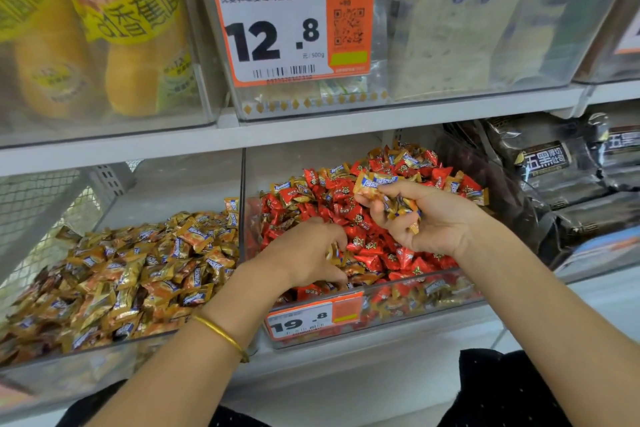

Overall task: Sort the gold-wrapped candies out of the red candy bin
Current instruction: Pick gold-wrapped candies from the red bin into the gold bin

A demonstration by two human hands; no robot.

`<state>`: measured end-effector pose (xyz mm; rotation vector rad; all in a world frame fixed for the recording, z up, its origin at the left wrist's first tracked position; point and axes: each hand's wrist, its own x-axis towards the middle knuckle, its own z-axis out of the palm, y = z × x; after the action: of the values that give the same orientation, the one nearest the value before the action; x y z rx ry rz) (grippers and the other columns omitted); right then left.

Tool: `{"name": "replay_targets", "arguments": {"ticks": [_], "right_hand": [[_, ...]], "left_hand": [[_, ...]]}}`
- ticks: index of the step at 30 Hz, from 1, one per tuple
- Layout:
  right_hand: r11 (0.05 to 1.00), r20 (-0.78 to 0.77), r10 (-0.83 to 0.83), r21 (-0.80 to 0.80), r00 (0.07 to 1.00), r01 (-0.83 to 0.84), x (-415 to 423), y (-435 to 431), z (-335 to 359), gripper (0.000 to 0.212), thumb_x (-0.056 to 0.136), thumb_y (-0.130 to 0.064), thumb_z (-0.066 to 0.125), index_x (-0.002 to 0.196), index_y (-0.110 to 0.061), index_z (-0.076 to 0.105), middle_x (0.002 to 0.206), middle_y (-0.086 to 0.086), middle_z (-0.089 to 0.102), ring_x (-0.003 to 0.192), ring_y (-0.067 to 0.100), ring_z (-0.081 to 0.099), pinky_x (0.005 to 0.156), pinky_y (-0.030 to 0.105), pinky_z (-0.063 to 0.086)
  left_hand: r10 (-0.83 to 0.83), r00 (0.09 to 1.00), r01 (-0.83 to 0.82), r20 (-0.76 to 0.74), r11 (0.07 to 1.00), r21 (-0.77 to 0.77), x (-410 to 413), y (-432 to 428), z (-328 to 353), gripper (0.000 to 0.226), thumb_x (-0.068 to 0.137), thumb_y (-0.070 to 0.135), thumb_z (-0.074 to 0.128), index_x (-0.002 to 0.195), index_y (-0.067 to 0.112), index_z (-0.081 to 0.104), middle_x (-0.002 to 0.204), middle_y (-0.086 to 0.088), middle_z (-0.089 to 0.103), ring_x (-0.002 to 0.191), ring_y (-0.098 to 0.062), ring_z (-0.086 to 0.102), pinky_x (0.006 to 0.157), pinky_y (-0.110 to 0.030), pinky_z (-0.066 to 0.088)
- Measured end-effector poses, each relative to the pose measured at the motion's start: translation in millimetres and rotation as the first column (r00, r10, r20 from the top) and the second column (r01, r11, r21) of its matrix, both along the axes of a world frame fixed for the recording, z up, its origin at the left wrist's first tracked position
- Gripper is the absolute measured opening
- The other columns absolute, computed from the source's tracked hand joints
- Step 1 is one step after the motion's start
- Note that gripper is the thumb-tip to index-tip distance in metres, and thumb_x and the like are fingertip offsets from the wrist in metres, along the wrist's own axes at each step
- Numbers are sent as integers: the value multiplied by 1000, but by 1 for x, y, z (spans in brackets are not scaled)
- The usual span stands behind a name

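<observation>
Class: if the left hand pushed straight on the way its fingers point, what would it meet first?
Probably the red candies heaped just beyond the left hand, towards the right, though depth is unclear.

One wide-angle view, worn on the head. Faces forward and down at a store shelf [311,131], very near; red candy bin [391,310] sits centre, lower half.

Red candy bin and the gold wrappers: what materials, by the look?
Red candy bin: clear rigid plastic, likely acrylic; candies show through its front wall. Gold-wrapped candies in the right hand: thin glossy film, probably metallised plastic; crinkled, glinting.
</observation>
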<state>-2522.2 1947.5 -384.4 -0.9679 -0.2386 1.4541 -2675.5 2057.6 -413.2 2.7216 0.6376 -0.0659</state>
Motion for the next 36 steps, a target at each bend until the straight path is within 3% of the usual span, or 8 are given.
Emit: {"name": "replay_targets", "arguments": {"ticks": [12,17,21,24,27,29,33,36], "right_hand": [[1000,53,-29,10,998,29,-3,4,1,55,69,-6,63,122,-9,52,91,14,71,55,13,62,29,14,33],[997,46,-70,30,996,69,-1,4,4,55,72,-6,61,125,-13,49,88,14,70,55,13,62,30,13,34],[993,45,-114,36,992,112,0,4,5,62,76,-5,59,137,-9,45,92,15,70,55,13,62,30,13,34],[991,51,-127,36,991,126,-5,7,8,61,71,-5,62,131,-9,50,90,15,70,54,12,61,30,13,33],[992,88,-119,58,989,114,-14,11,17,22,77,-3,60,98,-12,59,76,13,68,52,14,60,29,13,30],[994,194,-74,89,978,57,-26,14,24,10,84,-3,56,78,-9,61,76,14,68,52,14,59,29,14,30],[981,416,8,173,909,-88,-64,30,37,23,85,-1,59,108,-5,57,88,18,66,53,16,59,30,15,30],[963,635,60,168,770,-213,-106,52,46,15,88,-1,57,101,-8,61,69,8,69,51,14,61,31,16,32]], "left_hand": [[-76,993,55,95,978,201,-3,-6,-1,17,87,36,60,103,31,61,97,6,41,91,-18,55,64,-25,36],[-9,982,-20,188,988,156,-5,-6,5,14,92,36,54,101,33,63,141,-5,38,112,-21,54,84,-29,46],[34,955,-46,295,998,32,-12,-5,21,9,91,31,56,95,31,64,120,-3,50,111,-20,52,91,-32,44],[153,870,-37,468,968,-248,-20,-4,38,9,89,22,60,82,26,62,78,7,58,64,-2,53,58,-20,43],[361,794,6,490,801,-599,-38,0,54,10,88,14,62,79,18,63,43,9,45,33,-3,37,35,-15,31],[467,760,29,453,671,-741,-53,7,61,9,87,10,62,79,14,61,49,4,45,34,-4,36,32,-14,27],[613,716,-15,335,493,-870,-94,27,67,10,86,5,60,78,10,59,61,2,50,34,-4,34,30,-10,23],[687,668,-107,285,468,-877,-130,47,63,9,88,6,59,80,10,58,58,1,49,33,-5,34,30,-10,22]]}}
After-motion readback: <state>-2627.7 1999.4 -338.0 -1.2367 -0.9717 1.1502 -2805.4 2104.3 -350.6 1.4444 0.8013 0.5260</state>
